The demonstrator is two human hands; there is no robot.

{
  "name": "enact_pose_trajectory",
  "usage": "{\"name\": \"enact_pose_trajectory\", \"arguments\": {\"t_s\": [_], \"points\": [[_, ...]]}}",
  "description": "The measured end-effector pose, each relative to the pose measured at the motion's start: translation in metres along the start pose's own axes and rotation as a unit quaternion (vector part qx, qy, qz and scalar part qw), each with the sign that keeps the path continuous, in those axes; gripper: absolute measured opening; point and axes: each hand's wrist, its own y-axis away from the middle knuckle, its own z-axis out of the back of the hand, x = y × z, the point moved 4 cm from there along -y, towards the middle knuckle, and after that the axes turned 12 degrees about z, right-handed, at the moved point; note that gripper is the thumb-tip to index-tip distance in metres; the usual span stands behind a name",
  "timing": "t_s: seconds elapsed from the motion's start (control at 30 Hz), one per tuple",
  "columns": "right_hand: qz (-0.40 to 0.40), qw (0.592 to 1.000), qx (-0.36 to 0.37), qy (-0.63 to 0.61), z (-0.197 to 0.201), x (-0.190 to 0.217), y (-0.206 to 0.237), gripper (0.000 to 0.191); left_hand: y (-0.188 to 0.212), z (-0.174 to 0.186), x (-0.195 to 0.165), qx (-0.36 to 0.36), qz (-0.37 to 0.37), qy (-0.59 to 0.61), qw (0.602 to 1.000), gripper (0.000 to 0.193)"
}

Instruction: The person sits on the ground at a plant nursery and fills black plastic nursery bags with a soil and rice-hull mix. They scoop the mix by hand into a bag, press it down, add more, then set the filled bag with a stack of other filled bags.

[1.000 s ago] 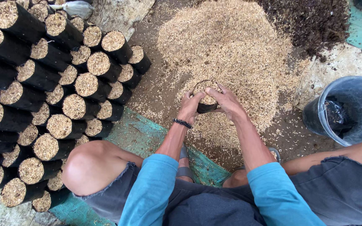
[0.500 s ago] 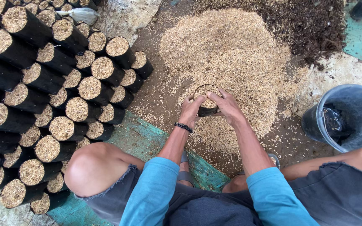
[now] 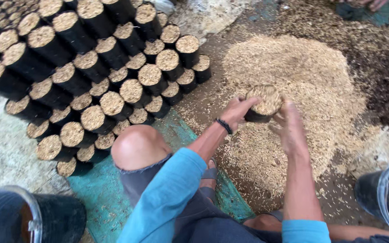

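From the head camera, we held a small black nursery bag [image 3: 263, 104], packed to its brim with pale rice husk, just above the near edge of the husk heap [image 3: 302, 90]. Our left hand [image 3: 238, 111] was clasped on the bag's near-left wall, fingers curled round it, which seemed to keep the soft bag upright and its mouth round. Our right hand [image 3: 289, 128] was blurred; its fingers reached the bag's right side, but we could not tell whether it was clasping the bag or lay loose against it. Holding the bag over the heap probably let spilled husk fall back onto the pile.

Left of the heap, the rows of filled black bags [image 3: 95, 76] lay stacked on their sides, husk-topped mouths turned toward us, presumably to keep them packed tight and easy to count. Between heap and stack lay a green tarp [image 3: 176, 130], and our bare knee [image 3: 137, 146] rose there, crowding the way across to the stack. Dark soil [image 3: 383, 76] bordered the heap's far right side. One black bucket [image 3: 386, 193] stood near the heap's right edge, another bucket [image 3: 28, 216] well away on its near left.
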Motion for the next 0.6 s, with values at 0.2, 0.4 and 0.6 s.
{"name": "enact_pose_trajectory", "arguments": {"t_s": [0.2, 0.4, 0.6], "points": [[0.046, 0.998, -0.014, -0.036, 0.004, 0.003, -0.004, 0.083, 0.054, 0.077, -0.142, 0.089, -0.108, 0.062, 0.988, 0.065], [-0.038, 0.998, -0.019, -0.043, -0.003, -0.048, -0.013, 0.067, 0.194, 0.257, -0.21, -0.058, -0.154, -0.041, 0.986, 0.057], [-0.089, 0.996, 0.011, -0.012, -0.031, -0.08, -0.011, 0.061, 0.326, 0.464, -0.139, -0.271, -0.104, 0.083, 0.953, 0.052]]}}
